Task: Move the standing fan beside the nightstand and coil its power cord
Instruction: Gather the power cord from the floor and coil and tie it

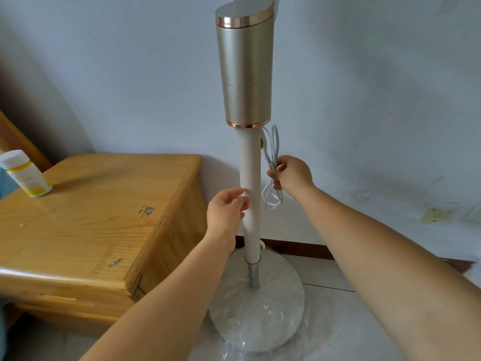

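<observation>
White power cord [272,178], gathered in loops, hangs beside the standing fan [250,183] pole, pinched in the right hand [292,175], fingers clamped on it. The left hand [226,213] touches the pole, fingers curled loosely, partly apart. The fan stands just beside the wooden nightstand [91,217], which carries a bottle [24,173].

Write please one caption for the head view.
Right hand gathers white cord loops beside fan pole; left hand steadies it, nightstand alongside.
</observation>
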